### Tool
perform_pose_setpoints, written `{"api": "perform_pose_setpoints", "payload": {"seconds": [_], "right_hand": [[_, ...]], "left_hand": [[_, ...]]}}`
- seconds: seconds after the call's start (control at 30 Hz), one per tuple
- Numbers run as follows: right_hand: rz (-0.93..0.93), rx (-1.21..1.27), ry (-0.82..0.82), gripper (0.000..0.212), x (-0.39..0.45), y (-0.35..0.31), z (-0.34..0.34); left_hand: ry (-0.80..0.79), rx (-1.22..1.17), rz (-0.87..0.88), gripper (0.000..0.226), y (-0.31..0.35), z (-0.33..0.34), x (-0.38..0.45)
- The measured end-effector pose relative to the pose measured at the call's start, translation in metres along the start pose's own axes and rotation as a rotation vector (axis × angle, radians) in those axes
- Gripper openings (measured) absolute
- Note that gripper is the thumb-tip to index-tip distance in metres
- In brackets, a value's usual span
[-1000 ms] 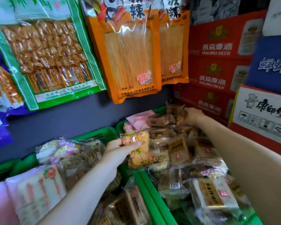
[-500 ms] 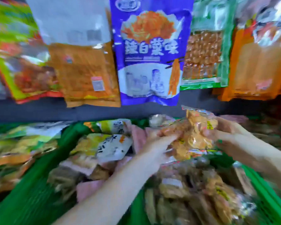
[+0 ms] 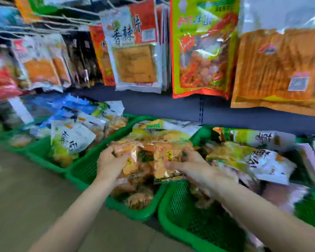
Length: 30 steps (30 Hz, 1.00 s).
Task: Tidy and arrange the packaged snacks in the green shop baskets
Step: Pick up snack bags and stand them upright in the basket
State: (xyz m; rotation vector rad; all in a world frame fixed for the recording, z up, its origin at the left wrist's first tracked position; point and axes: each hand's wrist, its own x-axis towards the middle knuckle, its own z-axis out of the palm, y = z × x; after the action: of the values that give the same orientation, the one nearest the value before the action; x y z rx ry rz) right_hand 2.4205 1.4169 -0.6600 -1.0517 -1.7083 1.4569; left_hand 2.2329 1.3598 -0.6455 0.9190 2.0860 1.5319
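A row of green baskets stands on the shelf. Over the middle green basket (image 3: 135,214) I hold clear packs of orange-brown snacks. My left hand (image 3: 110,163) grips one clear snack pack (image 3: 129,157) from the left. My right hand (image 3: 189,165) grips a second clear snack pack (image 3: 166,159) from the right, thumb on its front. More of the same packs lie beneath them in that basket. The picture is blurred.
A left green basket (image 3: 42,157) holds white-and-green packets (image 3: 71,137). A right green basket (image 3: 175,222) holds white, yellow and pink packets (image 3: 262,160). Large snack bags (image 3: 202,51) hang from hooks above. The tan floor (image 3: 25,206) lies at the lower left.
My view has swung left along the shelf to other baskets. Both hands have carried the orange snack packs over to the middle basket and lowered them onto its pile.
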Motion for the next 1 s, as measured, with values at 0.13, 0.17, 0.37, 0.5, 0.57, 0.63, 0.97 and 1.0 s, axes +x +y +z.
{"api": "perform_pose_setpoints", "payload": {"seconds": [0.13,0.17,0.37,0.5,0.57,0.63,0.97,1.0], "right_hand": [[-0.153,-0.297,-0.119,0.049,0.027,-0.001,0.068],[-0.181,-0.445,-0.154,0.054,0.032,0.002,0.074],[-0.348,-0.689,0.113,0.035,0.042,-0.003,0.058],[-0.303,-0.801,0.277,0.029,0.047,0.002,0.022],[-0.210,-0.794,0.307,0.029,0.048,0.005,0.005],[-0.162,-0.784,0.254,0.035,0.047,0.009,-0.012],[-0.112,-1.267,-0.274,0.078,0.001,0.035,-0.073],[-0.056,-1.333,-0.307,0.092,0.000,0.042,-0.068]], "left_hand": [[0.176,0.282,0.002,0.053,-0.035,-0.024,0.048],[0.185,0.372,-0.014,0.065,-0.038,-0.029,0.056],[0.012,0.669,0.257,0.059,-0.047,-0.037,0.078],[-0.145,0.442,0.407,0.045,-0.032,-0.016,0.056],[-0.378,0.412,0.522,0.043,-0.023,-0.003,0.041],[-0.684,0.507,0.594,0.045,-0.018,0.010,0.025],[-0.915,0.826,0.800,0.053,0.010,0.074,-0.017],[-0.892,0.851,0.796,0.052,0.012,0.078,-0.020]]}}
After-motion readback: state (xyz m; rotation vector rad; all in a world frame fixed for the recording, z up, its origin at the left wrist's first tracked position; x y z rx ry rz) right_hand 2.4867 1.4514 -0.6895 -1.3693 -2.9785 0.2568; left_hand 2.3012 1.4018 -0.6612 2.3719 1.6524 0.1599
